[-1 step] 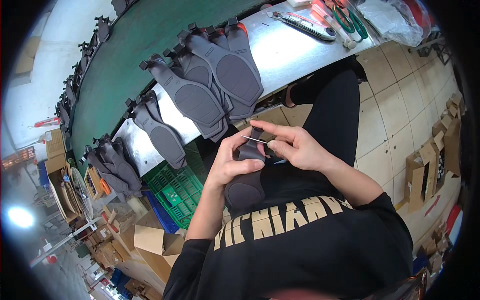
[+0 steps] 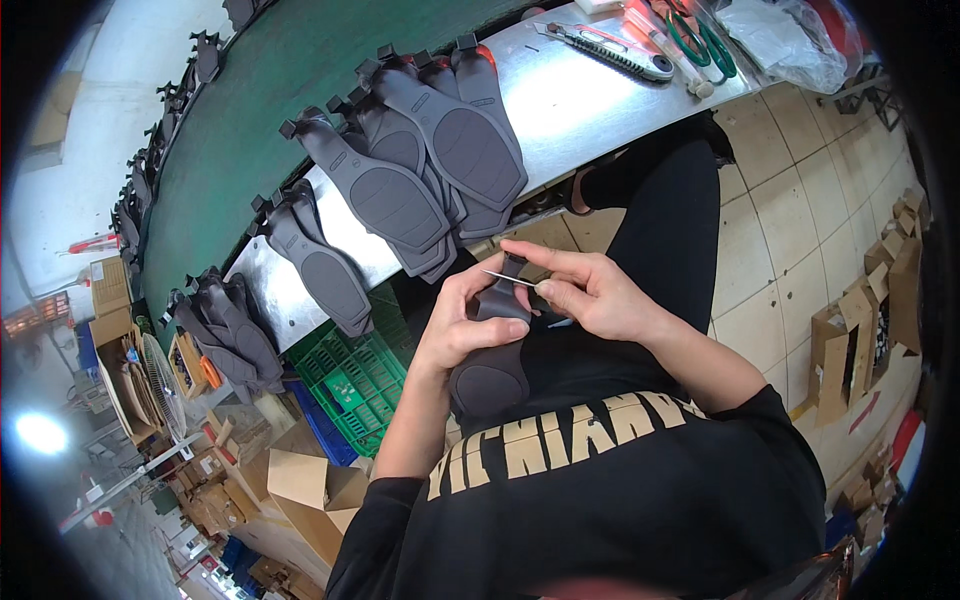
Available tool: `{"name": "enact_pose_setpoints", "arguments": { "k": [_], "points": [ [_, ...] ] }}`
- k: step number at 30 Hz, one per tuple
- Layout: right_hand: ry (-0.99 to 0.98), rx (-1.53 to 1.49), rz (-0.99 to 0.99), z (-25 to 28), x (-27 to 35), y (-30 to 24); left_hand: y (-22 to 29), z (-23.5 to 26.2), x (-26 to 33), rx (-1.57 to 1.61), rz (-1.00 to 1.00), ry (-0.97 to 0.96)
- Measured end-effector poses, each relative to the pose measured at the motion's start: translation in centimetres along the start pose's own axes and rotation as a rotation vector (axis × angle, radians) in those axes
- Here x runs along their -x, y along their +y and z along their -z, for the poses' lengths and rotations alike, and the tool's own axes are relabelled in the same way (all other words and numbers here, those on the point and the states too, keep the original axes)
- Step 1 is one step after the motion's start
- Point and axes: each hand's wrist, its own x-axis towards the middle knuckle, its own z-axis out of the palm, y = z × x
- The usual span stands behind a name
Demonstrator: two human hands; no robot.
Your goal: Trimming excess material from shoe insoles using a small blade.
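Note:
Over my lap, my left hand (image 2: 450,335) is closed on a dark grey paddle-shaped pad (image 2: 489,384), its thumb lying across the narrow neck. The pad's rounded wide end points toward my body, its slim end away. My right hand (image 2: 608,297) pinches a thin pointed metal tool (image 2: 510,278) between thumb and forefinger, and the tool crosses the slim end of the pad. That forefinger reaches over to the pad's tip. How far the tool touches the pad is too small to tell.
Stacks of similar grey pads (image 2: 465,150) overhang the metal table edge (image 2: 565,130). Beyond lies a green belt (image 2: 240,130). A utility knife (image 2: 610,52) and green-handled scissors (image 2: 715,50) lie at the far right. A green crate (image 2: 350,385) and an open cardboard box (image 2: 298,480) stand at left.

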Motion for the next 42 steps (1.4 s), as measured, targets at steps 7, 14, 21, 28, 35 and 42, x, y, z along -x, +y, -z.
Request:
{"name": "enact_pose_setpoints", "arguments": {
  "k": [7,14,21,28,35,42],
  "points": [
    [-0.023,-0.078,-0.038,0.5,-0.3,0.3,-0.1,1.0,-0.1,-0.001,-0.059,-0.105],
    [-0.018,-0.095,0.007,0.1,0.2,0.6,0.4,0.2,0.4,0.012,-0.031,-0.082],
    [-0.063,-0.129,-0.032,0.9,-0.2,-0.2,-0.3,0.5,0.1,-0.002,-0.054,-0.074],
    [-0.069,-0.143,-0.042,1.0,-0.3,-0.8,0.1,0.4,0.2,-0.02,-0.047,-0.078],
    [-0.07,-0.168,-0.051,1.0,0.1,0.0,0.4,0.1,0.4,-0.041,-0.047,-0.063],
    [-0.081,-0.294,-0.183,1.5,-0.1,-0.4,0.5,-0.1,0.2,-0.088,-0.075,-0.056]
  ]
}}
